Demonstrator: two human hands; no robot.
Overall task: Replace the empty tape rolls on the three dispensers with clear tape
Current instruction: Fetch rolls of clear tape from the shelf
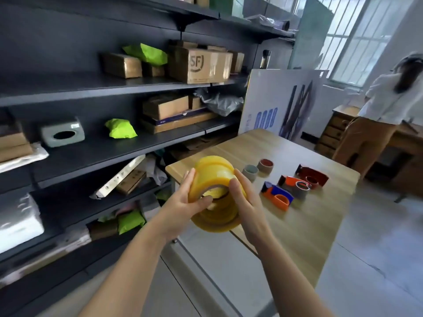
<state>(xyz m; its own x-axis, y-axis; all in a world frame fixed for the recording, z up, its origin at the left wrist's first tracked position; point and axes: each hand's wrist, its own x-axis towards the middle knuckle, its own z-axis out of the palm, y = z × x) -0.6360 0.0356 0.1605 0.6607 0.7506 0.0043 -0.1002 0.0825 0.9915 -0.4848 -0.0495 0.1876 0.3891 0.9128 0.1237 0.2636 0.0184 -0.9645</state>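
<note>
A stack of yellowish clear tape rolls (212, 172) is held above the near left corner of the wooden table (320, 225). My left hand (185, 202) grips it from the left with the thumb in a core; my right hand (245, 197) presses on its right side. Three dispensers lie on the table to the right: a blue and orange one (278, 195), an orange one (295, 183) with a grey core in it, and a red one (312, 175). Two empty cores, grey (250, 172) and brown (265, 165), stand behind the rolls.
Dark shelving (91, 152) on the left holds cardboard boxes (199, 64), green parcels and a tissue box. A printed board (281, 101) leans at the table's far end. A person in a white top (386, 99) stands at a desk at the far right.
</note>
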